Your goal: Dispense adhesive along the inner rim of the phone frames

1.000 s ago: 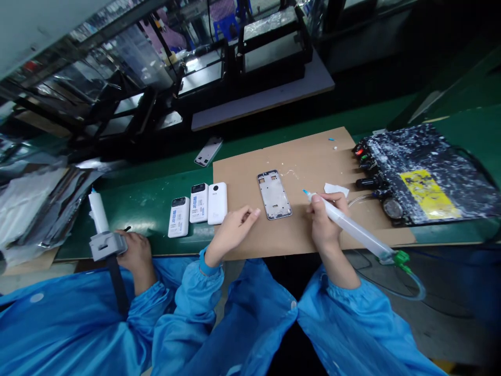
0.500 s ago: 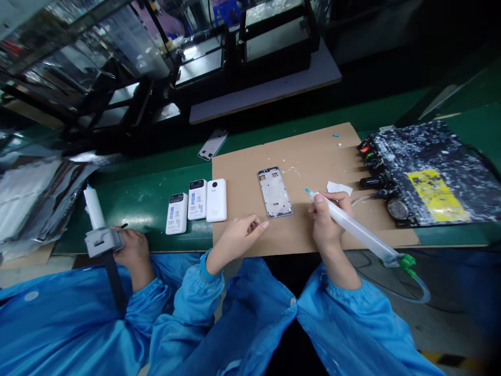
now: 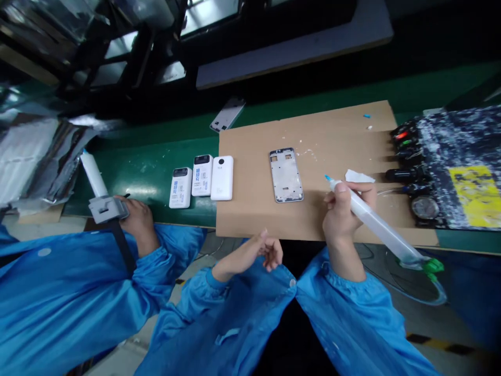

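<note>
My right hand (image 3: pixel 344 211) grips a clear glue syringe (image 3: pixel 376 222) with a blue tip, resting on a brown cardboard sheet (image 3: pixel 258 209). The tip points toward a metal phone frame (image 3: pixel 286 175) lying flat on the cardboard, a short way to its left. My left hand (image 3: pixel 260 253) hangs below the table's front edge, off the cardboard, fingers loosely curled and holding nothing. A green fitting and a hose (image 3: pixel 430 269) trail from the syringe's back end.
Three white power banks (image 3: pixel 202 177) lie on the green belt. A co-worker's hand (image 3: pixel 135 222) at left holds another syringe (image 3: pixel 94 175) in a grey holder. A speckled controller box (image 3: pixel 450 167) sits at right, a phone part (image 3: pixel 227 116) at the back, foil bags (image 3: pixel 35 162) far left.
My left hand has pulled back from the cardboard near the phone frame and dropped below the table edge. The view has shifted downward. My right hand keeps the syringe in place.
</note>
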`<state>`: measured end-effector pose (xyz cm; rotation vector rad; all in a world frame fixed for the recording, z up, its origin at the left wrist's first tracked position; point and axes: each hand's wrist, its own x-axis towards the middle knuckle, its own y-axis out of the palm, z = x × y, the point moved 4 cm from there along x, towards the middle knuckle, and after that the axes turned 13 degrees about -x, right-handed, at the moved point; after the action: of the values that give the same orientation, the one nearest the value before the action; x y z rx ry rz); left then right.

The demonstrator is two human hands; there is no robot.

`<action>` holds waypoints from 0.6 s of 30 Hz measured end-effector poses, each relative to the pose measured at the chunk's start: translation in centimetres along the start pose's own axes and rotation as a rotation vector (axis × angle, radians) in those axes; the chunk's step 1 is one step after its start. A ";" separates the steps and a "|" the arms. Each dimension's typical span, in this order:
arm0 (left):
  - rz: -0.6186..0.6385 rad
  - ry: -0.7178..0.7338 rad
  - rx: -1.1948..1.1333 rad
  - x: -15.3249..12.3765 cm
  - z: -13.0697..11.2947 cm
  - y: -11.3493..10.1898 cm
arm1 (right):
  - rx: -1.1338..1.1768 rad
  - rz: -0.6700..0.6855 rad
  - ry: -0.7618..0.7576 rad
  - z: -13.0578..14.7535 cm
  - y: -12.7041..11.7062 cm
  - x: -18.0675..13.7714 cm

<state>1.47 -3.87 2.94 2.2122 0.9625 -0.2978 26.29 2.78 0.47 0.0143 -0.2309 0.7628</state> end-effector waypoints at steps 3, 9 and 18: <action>-0.240 0.046 0.111 -1.8 3.3 0.5 | 0.020 -0.038 -0.018 0.2 0.1 0.2; -0.776 0.220 0.011 -3.7 7.0 -3.7 | 0.138 -0.078 -0.111 0.2 0.8 1.0; -1.224 0.520 -0.229 -4.0 7.5 -7.1 | 0.170 -0.097 -0.204 0.0 0.9 1.5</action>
<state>-5.97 -7.78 -4.36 1.2436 2.4197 -0.1169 26.76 4.42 0.72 0.2634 -0.3560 0.6829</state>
